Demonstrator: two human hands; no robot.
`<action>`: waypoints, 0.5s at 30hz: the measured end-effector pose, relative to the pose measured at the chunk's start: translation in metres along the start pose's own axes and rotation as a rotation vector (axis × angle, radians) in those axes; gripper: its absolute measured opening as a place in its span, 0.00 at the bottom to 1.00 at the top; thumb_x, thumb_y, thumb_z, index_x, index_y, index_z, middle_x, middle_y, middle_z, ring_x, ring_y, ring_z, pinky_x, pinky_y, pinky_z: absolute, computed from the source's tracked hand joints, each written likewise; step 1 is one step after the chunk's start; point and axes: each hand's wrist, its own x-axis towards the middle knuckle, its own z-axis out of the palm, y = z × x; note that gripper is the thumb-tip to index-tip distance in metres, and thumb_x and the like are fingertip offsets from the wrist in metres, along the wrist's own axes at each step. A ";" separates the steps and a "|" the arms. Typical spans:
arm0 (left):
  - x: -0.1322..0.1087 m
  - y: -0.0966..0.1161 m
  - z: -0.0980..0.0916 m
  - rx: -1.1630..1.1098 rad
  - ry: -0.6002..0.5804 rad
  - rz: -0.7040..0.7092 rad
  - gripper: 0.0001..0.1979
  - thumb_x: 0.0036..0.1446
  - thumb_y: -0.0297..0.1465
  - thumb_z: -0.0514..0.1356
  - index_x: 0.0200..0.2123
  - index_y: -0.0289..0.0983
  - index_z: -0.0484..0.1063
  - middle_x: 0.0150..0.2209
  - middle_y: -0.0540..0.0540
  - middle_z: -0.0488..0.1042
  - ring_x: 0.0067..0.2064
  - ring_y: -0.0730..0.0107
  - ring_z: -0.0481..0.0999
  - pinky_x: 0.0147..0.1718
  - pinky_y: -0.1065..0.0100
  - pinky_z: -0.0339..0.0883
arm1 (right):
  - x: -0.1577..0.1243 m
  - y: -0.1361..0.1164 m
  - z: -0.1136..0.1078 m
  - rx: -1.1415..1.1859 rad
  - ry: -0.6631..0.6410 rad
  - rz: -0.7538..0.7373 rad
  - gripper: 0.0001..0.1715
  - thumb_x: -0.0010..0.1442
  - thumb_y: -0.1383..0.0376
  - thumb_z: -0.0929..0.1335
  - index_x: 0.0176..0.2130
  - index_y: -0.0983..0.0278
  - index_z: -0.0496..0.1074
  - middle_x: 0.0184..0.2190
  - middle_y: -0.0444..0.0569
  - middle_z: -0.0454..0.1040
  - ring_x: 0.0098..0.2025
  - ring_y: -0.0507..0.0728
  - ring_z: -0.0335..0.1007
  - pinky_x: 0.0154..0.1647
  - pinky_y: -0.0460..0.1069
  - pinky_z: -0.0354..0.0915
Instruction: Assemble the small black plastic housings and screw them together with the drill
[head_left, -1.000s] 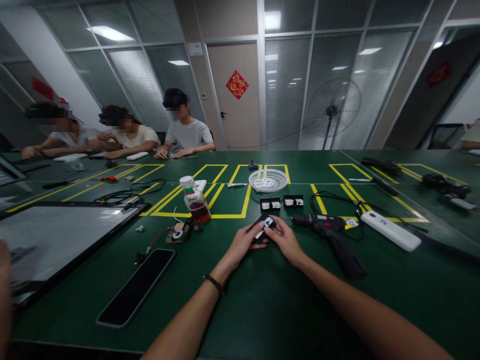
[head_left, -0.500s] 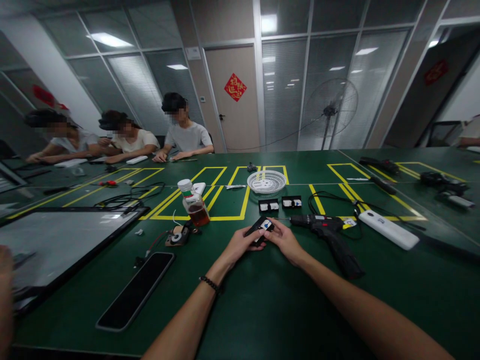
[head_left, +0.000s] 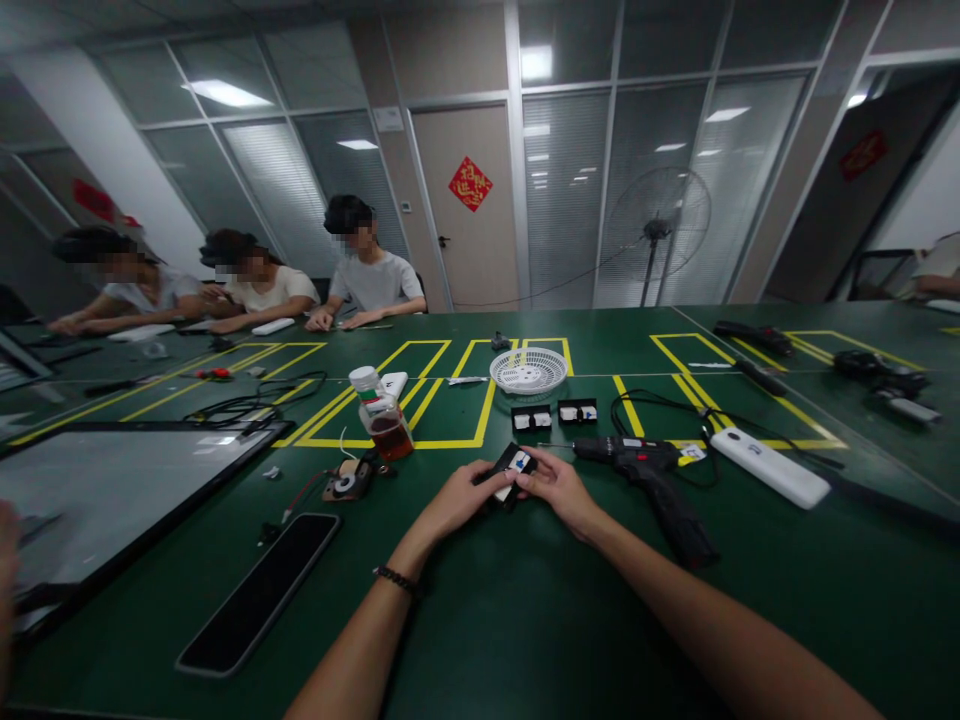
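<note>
A small black module with a white and blue part (head_left: 513, 461) sits between both my hands, just above the green table (head_left: 525, 620). My left hand (head_left: 454, 498) grips its near left side with curled fingers. From the right, my right hand (head_left: 559, 487) pinches the same module with thumb and fingers. A black power screwdriver (head_left: 651, 474) lies on the table just right of my right hand. Two more black modules (head_left: 553, 414) lie side by side a little beyond my hands.
A white round basket (head_left: 528, 371) stands further back. A bottle of brown liquid (head_left: 380, 413) and a small brown part with wires (head_left: 343, 481) are at the left. A black phone (head_left: 259, 591), a large flat panel (head_left: 112, 480), a white block (head_left: 769, 466). Three people sit far left.
The view has swung slightly, so everything sits a little lower and further left. Both hands have kept their hold on the small black module and turned it a little.
</note>
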 end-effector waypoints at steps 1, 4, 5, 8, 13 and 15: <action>0.001 -0.001 -0.001 -0.015 -0.031 -0.006 0.28 0.51 0.52 0.58 0.41 0.33 0.76 0.35 0.43 0.76 0.32 0.66 0.73 0.26 0.71 0.62 | 0.001 0.001 -0.001 -0.007 -0.005 -0.002 0.34 0.51 0.63 0.75 0.56 0.61 0.66 0.52 0.53 0.72 0.49 0.60 0.72 0.43 0.53 0.72; 0.005 -0.004 0.001 -0.044 -0.085 -0.027 0.28 0.52 0.52 0.58 0.41 0.33 0.76 0.35 0.43 0.76 0.32 0.65 0.73 0.26 0.71 0.62 | 0.002 0.001 -0.003 -0.026 -0.014 -0.015 0.33 0.51 0.62 0.75 0.55 0.61 0.67 0.51 0.53 0.73 0.47 0.59 0.73 0.41 0.51 0.72; 0.006 -0.005 0.002 -0.044 -0.080 -0.033 0.28 0.52 0.52 0.58 0.41 0.32 0.76 0.35 0.43 0.76 0.32 0.65 0.73 0.26 0.70 0.62 | 0.002 0.001 -0.003 -0.029 -0.014 -0.021 0.33 0.50 0.62 0.75 0.54 0.61 0.67 0.50 0.52 0.73 0.46 0.58 0.73 0.40 0.51 0.72; 0.009 -0.004 0.007 -0.034 -0.031 -0.047 0.29 0.51 0.52 0.59 0.40 0.31 0.76 0.34 0.42 0.77 0.32 0.65 0.73 0.27 0.70 0.63 | 0.003 0.000 -0.004 -0.031 -0.002 -0.029 0.32 0.51 0.62 0.75 0.54 0.61 0.67 0.50 0.52 0.72 0.43 0.57 0.73 0.41 0.51 0.72; 0.025 0.005 -0.007 0.141 0.099 -0.041 0.31 0.48 0.54 0.59 0.41 0.32 0.77 0.35 0.42 0.78 0.37 0.58 0.75 0.33 0.67 0.65 | 0.006 0.007 -0.005 -0.078 0.206 -0.055 0.27 0.58 0.56 0.68 0.55 0.60 0.64 0.56 0.55 0.64 0.37 0.54 0.73 0.32 0.50 0.73; 0.039 0.007 -0.023 0.287 0.172 -0.037 0.31 0.47 0.53 0.60 0.43 0.33 0.77 0.40 0.40 0.78 0.41 0.55 0.75 0.37 0.65 0.65 | 0.005 0.012 -0.005 -0.189 0.264 -0.093 0.25 0.59 0.55 0.67 0.54 0.59 0.63 0.54 0.54 0.64 0.33 0.52 0.72 0.25 0.48 0.71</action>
